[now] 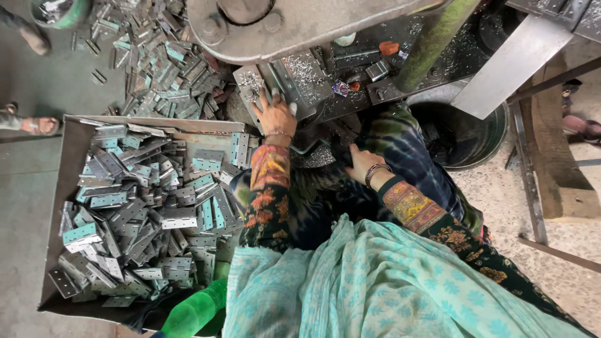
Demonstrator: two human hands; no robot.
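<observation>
My left hand [273,114] reaches forward and rests on the grey metal bed [300,78] of a press machine, fingers spread over a flat part I cannot make out clearly. My right hand [361,164] sits lower, near my lap, fingers curled down toward a dark gap under the machine; whether it holds anything is hidden. Both wrists wear bangles, and the sleeves are patterned. Metal shavings cover the machine bed.
A metal tray [66,163] at my left is heaped with several grey metal hinges [144,213]; more lie on the floor [150,62] beyond. A green plastic bottle [194,310] lies near my knee. A dark bucket [476,134] stands right. Other people's sandalled feet [37,125] show far left.
</observation>
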